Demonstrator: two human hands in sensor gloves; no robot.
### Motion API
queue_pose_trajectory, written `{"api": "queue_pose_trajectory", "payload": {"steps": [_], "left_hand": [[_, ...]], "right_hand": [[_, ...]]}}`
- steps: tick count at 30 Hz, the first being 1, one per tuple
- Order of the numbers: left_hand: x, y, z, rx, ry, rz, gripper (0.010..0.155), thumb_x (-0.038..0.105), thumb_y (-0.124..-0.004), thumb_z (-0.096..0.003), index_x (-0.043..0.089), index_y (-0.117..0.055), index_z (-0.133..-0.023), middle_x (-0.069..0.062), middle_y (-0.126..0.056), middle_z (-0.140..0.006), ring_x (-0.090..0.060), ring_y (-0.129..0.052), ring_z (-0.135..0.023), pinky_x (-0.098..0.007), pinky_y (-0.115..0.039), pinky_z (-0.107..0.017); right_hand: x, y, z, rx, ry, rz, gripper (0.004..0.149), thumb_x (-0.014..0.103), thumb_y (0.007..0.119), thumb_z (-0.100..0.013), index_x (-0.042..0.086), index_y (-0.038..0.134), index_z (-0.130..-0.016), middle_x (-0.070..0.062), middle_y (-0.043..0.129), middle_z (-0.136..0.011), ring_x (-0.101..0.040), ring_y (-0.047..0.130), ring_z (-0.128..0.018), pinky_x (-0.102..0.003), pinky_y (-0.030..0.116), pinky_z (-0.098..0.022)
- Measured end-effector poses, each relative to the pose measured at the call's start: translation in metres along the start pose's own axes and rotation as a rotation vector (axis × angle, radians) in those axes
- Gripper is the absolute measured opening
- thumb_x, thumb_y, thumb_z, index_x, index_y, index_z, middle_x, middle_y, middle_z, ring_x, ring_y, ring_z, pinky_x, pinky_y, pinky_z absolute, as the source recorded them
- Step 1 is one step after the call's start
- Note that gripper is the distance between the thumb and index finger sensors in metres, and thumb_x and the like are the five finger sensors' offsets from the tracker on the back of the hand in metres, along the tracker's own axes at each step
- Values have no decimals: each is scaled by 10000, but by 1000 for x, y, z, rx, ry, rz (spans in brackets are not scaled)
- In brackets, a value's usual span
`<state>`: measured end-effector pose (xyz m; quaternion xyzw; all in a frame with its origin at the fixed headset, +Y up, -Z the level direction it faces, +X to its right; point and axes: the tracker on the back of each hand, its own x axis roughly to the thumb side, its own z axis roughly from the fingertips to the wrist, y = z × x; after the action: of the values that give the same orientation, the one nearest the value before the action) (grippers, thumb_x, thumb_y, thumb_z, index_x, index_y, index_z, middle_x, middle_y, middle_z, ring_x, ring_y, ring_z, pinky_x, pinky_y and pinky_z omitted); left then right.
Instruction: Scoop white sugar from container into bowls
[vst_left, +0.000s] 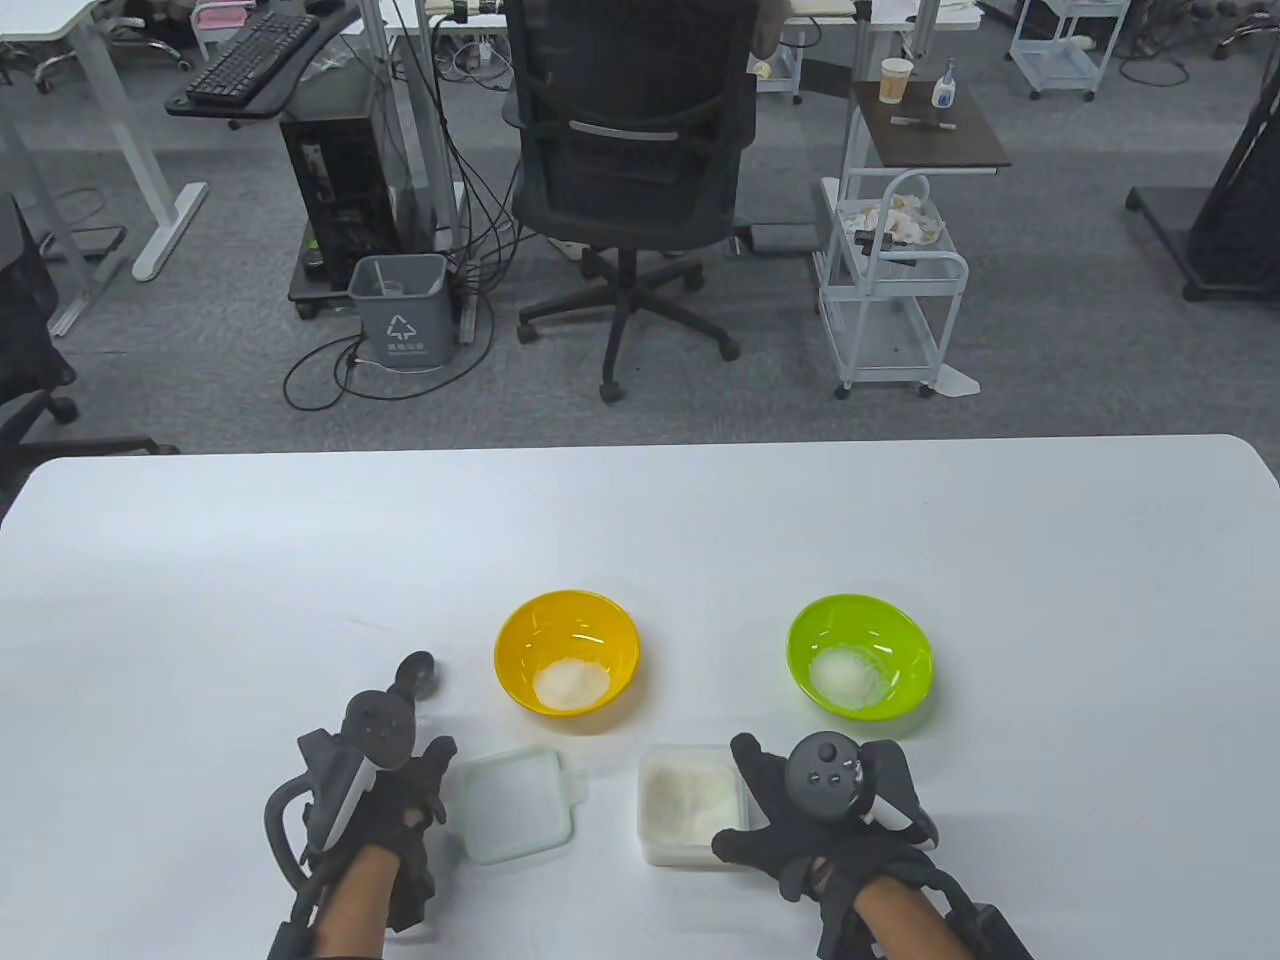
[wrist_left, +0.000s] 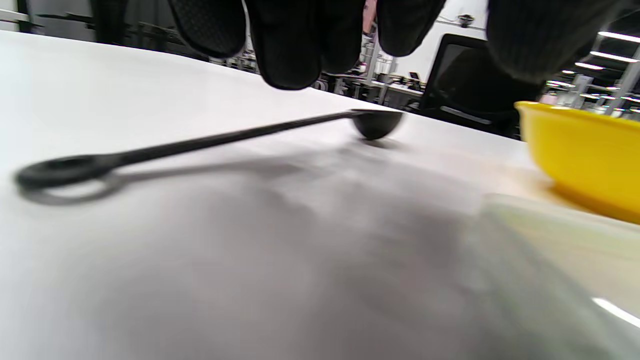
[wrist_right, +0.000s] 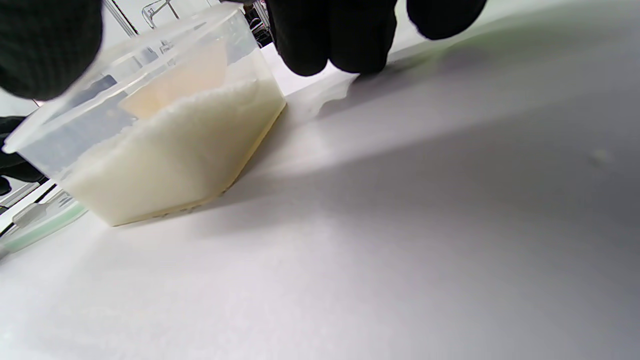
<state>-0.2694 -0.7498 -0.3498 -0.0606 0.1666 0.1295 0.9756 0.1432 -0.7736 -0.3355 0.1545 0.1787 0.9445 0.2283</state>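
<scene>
A clear square container (vst_left: 690, 805) of white sugar stands near the front edge; it also shows in the right wrist view (wrist_right: 165, 140). A yellow bowl (vst_left: 567, 652) and a green bowl (vst_left: 860, 658) behind it each hold a mound of sugar. A black scoop (vst_left: 420, 675) lies flat on the table, left of the yellow bowl, its handle partly hidden under my left hand. In the left wrist view the scoop (wrist_left: 210, 140) lies free below my fingers. My left hand (vst_left: 420, 780) is open and holds nothing. My right hand (vst_left: 735, 797) is spread open at the container's right side; I cannot tell if it touches.
The container's lid (vst_left: 510, 803) lies flat between my left hand and the container. The yellow bowl (wrist_left: 580, 145) is close on the right in the left wrist view. The white table (vst_left: 640, 520) stretches far behind the bowls. An office chair and carts stand beyond it.
</scene>
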Motion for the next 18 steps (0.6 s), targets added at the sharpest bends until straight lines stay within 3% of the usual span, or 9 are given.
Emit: {"api": "queue_pose_trajectory", "payload": {"steps": [8,18], "left_hand": [[39,-13,15,-90,-252,-154,835,705,-698,-383,462,-413,-1129,64,-406,-1239,-266,-555,-1171,-555,-445,-846],[57,-38,16,-306,-375,-264,944,773,-680,-347,453,-287,-1143,70,-245,-1263,-288,-364,-1229,-573,-321,-867]], "right_hand": [[0,0,0,1,0,0,929,689,744,-416,330,219,-1094,-140,448,-1170,-392,537,-1070,-613,449,-762],[0,0,0,1,-1,0,929,690,743,-416,331,219,-1094,-139,447,-1170,-393,537,-1070,-612,449,-762]]}}
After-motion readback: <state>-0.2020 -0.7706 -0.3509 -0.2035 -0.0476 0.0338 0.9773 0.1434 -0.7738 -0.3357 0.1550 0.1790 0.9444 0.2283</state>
